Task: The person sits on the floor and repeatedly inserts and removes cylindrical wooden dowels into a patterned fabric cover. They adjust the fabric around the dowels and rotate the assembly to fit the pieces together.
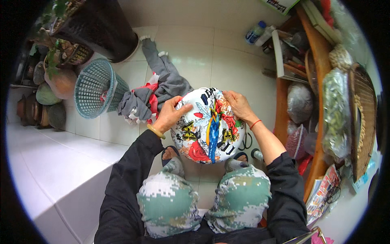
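Note:
Between my knees and the far floor is a round white cloth [191, 138] printed with a blue and yellow parrot, red roses and dark butterflies. It looks drawn over something round and full, whose inside is hidden. My left hand [170, 116], with a tan bangle at the wrist, pinches its left edge between thumb and fingers. On the far right edge, my right hand [239, 106] grips the cloth with fingers curled and thumb on top; a red string circles that wrist. Grey clothing [172, 75] with red and white pieces lies on the floor just beyond my left hand.
A blue-green plastic basket [90, 87] leans at the left, near a large dark planter [99, 30] and several pots and gourds. A white ledge [81, 158] runs along the left. Wooden shelves [315, 122] hold bags and papers at right; a bottle [255, 33] stands farther back.

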### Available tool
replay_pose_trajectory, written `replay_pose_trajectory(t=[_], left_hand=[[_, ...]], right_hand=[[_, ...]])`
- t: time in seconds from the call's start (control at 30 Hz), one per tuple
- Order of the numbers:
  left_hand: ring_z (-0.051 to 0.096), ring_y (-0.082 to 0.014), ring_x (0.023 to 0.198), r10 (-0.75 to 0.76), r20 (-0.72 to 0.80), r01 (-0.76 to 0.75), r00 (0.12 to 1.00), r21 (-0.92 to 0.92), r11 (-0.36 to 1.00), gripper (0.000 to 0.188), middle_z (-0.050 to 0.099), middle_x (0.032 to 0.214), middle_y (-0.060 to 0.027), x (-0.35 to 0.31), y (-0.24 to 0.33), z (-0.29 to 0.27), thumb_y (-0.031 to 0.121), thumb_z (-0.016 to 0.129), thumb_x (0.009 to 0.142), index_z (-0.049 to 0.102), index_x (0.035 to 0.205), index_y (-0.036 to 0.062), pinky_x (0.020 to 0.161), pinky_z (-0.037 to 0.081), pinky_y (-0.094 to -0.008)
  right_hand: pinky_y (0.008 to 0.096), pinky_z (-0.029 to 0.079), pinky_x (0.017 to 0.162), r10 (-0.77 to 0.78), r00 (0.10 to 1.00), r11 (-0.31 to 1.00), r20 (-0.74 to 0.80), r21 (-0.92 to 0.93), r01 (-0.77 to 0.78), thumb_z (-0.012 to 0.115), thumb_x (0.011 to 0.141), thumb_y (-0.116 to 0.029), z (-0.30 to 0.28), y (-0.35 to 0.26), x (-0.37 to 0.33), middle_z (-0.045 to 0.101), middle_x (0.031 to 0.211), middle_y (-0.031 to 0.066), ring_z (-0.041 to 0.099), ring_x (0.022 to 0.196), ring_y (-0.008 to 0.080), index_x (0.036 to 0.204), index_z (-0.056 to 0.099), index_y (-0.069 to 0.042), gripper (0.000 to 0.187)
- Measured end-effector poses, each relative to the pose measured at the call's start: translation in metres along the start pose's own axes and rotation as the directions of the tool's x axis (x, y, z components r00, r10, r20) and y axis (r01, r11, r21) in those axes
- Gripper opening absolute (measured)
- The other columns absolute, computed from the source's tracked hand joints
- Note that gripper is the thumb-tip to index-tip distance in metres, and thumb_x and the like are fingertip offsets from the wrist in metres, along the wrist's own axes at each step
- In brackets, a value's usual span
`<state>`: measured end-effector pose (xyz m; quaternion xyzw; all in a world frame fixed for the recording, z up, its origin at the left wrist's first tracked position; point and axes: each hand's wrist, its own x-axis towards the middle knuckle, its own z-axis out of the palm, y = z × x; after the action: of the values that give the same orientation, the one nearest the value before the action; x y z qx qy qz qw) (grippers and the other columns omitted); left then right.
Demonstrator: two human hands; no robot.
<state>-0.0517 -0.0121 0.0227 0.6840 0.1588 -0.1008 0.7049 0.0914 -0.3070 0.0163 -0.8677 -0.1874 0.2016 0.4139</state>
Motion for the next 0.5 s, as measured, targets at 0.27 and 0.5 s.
replay_pose_trajectory(t=[0.27,0.5], left_hand=[[0.068,-0.0106,0.1,-0.043,-0.13,0.078,0.991,0.274,0.959,0.04,0.076,0.112,-0.0061,0.006,-0.024,0.011,0.032,0.076,0.107,0.07,0.127,-0.0023,0.088,0.055,-0.0287],[0.028,-0.0345,0.167,0.439,0.222,-0.328,0.871,0.927,0.182,0.072,0.039,0.178,-0.0076,-0.015,0.007,0.065,0.041,0.063,0.105,0.045,0.17,0.0145,0.135,0.013,-0.0598]], right_hand=[[0.0439,0.056,0.08,0.021,0.998,0.996,0.06,0.08,-0.026,0.06,0.114,-0.045,0.019,0.018,0.012,0.073,0.09,0.0214,0.071,0.083,0.0329,0.108,0.069,0.001,0.047],[0.0504,0.04,0.125,-0.297,0.933,0.846,-0.204,-0.508,0.159,0.059,0.112,-0.035,0.027,-0.007,-0.085,0.041,0.173,0.0174,0.045,0.153,0.0433,0.166,0.043,-0.006,0.063]])
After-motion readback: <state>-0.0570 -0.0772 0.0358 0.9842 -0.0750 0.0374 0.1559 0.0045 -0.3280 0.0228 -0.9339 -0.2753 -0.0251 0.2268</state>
